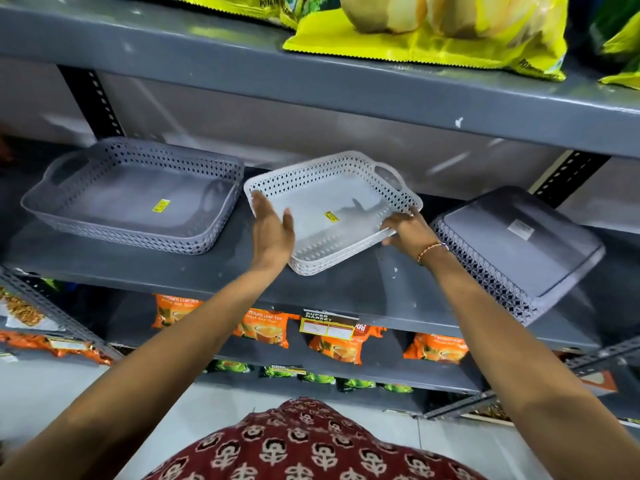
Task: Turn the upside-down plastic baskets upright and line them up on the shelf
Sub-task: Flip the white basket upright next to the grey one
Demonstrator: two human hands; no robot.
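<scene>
A white perforated basket (332, 206) sits upright in the middle of the grey shelf (214, 271), turned at an angle. My left hand (272, 230) lies flat against its near-left rim with the fingers spread. My right hand (407, 230) pinches its near-right rim. To the left a grey basket (135, 195) stands upright with a yellow sticker inside. At the right another grey basket (516, 247) lies upside down, its flat bottom facing up, hanging slightly over the shelf's front edge.
The shelf above (311, 81) hangs low over the baskets and carries yellow snack bags (433, 32). Orange tea packets (263, 327) and a price tag (327, 325) fill the shelf below. Slotted black uprights stand behind the baskets.
</scene>
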